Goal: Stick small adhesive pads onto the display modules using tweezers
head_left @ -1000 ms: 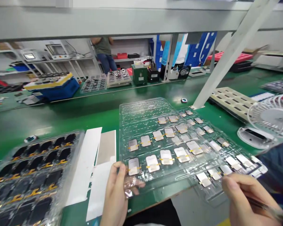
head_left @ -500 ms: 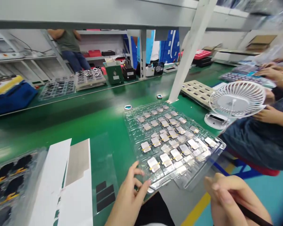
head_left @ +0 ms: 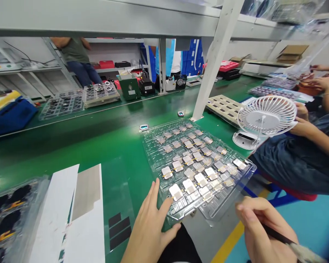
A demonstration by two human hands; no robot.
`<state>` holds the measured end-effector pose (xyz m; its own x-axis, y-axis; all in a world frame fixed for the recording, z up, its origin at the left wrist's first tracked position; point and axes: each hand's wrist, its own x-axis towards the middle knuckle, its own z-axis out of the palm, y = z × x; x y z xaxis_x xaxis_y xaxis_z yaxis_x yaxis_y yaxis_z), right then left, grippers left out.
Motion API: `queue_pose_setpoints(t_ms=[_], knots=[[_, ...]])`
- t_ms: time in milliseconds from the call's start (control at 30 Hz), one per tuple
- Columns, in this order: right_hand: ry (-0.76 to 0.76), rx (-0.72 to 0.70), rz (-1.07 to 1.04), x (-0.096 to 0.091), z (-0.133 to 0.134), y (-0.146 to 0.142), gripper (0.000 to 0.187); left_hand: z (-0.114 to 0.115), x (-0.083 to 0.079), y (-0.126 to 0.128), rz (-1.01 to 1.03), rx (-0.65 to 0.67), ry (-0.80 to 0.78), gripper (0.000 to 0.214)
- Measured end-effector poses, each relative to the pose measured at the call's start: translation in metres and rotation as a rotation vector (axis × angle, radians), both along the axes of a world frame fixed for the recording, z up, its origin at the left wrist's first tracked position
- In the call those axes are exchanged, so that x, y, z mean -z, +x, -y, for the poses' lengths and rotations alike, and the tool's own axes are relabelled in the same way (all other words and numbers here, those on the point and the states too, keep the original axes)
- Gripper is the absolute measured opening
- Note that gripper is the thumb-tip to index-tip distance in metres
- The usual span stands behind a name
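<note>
My left hand (head_left: pixel 152 223) lies at the front left corner of a clear plastic tray (head_left: pixel 178 215), its fingers spread along the edge; whether it presses on the tray I cannot tell. Rows of small silvery rectangular parts (head_left: pixel 176 192) with yellow tabs sit in the tray's pockets. Another clear tray edge (head_left: pixel 212 215) shows beneath, at the front right. My right hand (head_left: pixel 265 228) is in front of the tray on the right, closed around a dark, thin, pen-like tool (head_left: pixel 276 233). The tool's tip is hidden by my fingers.
White sheets (head_left: pixel 84 230) and a clear film with black strips (head_left: pixel 120 233) lie to the left. A tray of black parts (head_left: pixel 9 219) is farther left. Behind stand a white post (head_left: pixel 214 62) and a small white fan (head_left: pixel 265 117). A co-worker's arm (head_left: pixel 315 137) is at right.
My left hand has spread its fingers and turned flatter along the tray's corner. My right hand keeps its hold on the tool. The whole view has shifted slightly.
</note>
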<state>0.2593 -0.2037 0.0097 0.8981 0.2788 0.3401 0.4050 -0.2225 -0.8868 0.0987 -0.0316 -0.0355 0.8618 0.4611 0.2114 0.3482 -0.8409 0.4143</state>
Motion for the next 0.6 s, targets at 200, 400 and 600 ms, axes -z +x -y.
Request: queue_pose_setpoints(t_ms=[200,400,600], knots=[[-0.358,-0.485,-0.066,0.027,0.026,0.038,0.039,0.002,0.004,-0.002,0.020,0.043,0.049,0.035],[-0.439,-0.525,-0.214,0.068,0.034,0.042,0.047,0.006,0.002,0.003,0.132,-0.005,0.085,0.029],[-0.378,-0.624,-0.262,0.077,0.021,0.023,0.048,0.009,0.006,0.010,0.169,0.101,0.152,0.025]])
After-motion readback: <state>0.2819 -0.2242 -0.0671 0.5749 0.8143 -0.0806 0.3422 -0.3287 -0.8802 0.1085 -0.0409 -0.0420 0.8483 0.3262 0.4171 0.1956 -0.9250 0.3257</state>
